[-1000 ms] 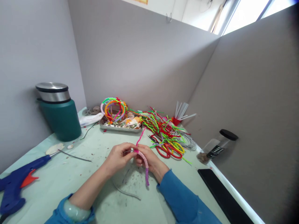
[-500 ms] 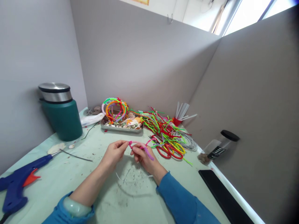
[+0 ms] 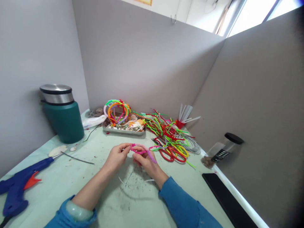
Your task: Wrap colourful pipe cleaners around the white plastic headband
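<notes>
My left hand (image 3: 116, 155) pinches the left end of a fuzzy pink pipe cleaner (image 3: 140, 146) between thumb and fingertips. Just beside it, my right hand (image 3: 147, 163) has thumb and fingers closed on the same pipe cleaner. A pink strand makes a small loop between the hands, and a purple length (image 3: 151, 157) lies over the right hand's fingers. Below both hands a thin white curved strip (image 3: 136, 184) shows above the table; whether it joins the pipe cleaner is hidden.
Behind the hands stand a metal tray (image 3: 125, 131) of shells with colourful fuzzy hoops (image 3: 116, 112), a pipe cleaner pile (image 3: 163, 128) and red-handled scissors (image 3: 175, 154). A blue glue gun (image 3: 17, 186) and green flask (image 3: 63, 122) are left; a jar (image 3: 222, 150) is right.
The pink strand's free end, which stuck up at the right, has come down and now bends in a loop between the hands. Both hands stay almost in place.
</notes>
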Available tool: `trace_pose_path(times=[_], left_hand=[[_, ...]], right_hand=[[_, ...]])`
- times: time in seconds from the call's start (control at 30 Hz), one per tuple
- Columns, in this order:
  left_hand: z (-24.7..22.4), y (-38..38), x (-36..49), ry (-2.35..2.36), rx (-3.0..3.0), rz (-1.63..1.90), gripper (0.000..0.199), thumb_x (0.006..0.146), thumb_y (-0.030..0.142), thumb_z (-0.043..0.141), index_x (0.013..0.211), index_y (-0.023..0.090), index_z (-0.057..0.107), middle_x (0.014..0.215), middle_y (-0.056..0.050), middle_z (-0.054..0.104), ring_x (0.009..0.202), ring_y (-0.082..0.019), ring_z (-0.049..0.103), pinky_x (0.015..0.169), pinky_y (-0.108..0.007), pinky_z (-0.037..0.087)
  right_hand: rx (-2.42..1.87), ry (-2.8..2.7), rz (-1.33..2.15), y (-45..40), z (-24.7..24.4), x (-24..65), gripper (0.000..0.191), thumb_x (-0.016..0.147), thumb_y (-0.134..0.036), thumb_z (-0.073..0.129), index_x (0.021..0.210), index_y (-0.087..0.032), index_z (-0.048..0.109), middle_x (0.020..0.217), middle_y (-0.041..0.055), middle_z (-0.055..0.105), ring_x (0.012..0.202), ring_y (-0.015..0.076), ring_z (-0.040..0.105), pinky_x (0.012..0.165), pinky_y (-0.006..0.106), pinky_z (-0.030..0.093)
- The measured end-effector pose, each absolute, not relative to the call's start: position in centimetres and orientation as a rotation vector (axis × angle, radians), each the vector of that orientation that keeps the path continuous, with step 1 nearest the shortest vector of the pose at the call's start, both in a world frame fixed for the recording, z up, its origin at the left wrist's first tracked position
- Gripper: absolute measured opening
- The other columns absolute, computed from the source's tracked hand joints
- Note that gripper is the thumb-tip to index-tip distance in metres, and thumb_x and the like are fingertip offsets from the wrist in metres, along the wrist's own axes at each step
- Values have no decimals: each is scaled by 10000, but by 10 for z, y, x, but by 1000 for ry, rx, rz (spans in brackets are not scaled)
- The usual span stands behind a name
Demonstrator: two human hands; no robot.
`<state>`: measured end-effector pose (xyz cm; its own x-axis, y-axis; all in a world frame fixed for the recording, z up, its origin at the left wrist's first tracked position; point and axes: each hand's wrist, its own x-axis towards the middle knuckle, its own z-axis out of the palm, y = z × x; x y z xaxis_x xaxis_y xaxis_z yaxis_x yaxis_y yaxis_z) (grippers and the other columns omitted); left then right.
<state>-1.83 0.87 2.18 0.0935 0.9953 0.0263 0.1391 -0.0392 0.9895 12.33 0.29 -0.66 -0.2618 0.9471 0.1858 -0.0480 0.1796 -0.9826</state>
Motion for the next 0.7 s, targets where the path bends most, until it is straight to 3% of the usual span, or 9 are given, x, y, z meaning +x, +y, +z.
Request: trace_pose_path(times=[0.13, 0.3, 0.37, 0.5, 0.6, 0.7], left_hand=[[22, 9, -21, 1112, 1144, 990, 426, 663, 477, 591, 899, 123, 582, 431, 108, 265, 378, -39, 178, 358, -177, 119], [22, 7, -25, 1090, 1085, 883, 400, 628, 489, 628, 814, 141, 568, 452, 117, 227, 372, -31, 142, 354, -181, 75], [23, 7, -26, 1133, 1113, 849, 409, 627, 496, 623, 825, 141, 578, 445, 118, 218, 363, -35, 147, 352, -183, 81], [18, 9, -25, 1184, 1347, 857, 386, 669, 474, 578, 843, 133, 628, 448, 77, 383, 381, -55, 278, 376, -186, 193], [9, 15, -24, 1165, 1643, 954, 302, 658, 386, 603, 832, 147, 662, 665, -2, 606, 556, -107, 478, 511, -200, 351], [3, 17, -25, 1295, 1879, 1022, 275, 659, 356, 605, 854, 173, 672, 762, -21, 642, 654, -140, 525, 604, -220, 389]], right_hand=[[-946, -1554, 1118, 8, -13, 125, 219, 738, -226, 574, 954, -207, 604, 684, -11, 566, 486, 79, 438, 458, 197, 352], [-950, -1522, 1027, 14, -14, 130, 227, 756, -283, 578, 971, -210, 572, 781, 8, 574, 526, 97, 490, 478, 210, 391], [-923, -1545, 995, 14, -12, 131, 243, 747, -287, 595, 977, -210, 578, 833, 25, 575, 639, 125, 536, 558, 227, 432], [-878, -1679, 793, 13, -8, 133, 147, 780, -266, 568, 888, -205, 648, 877, 51, 577, 863, 172, 540, 774, 280, 423], [-882, -1667, 778, 12, -9, 133, 158, 794, -259, 549, 903, -215, 655, 851, 47, 580, 834, 170, 542, 767, 288, 425], [-879, -1641, 788, 12, -10, 132, 170, 788, -252, 555, 919, -212, 656, 857, 49, 585, 831, 171, 543, 768, 285, 424]])
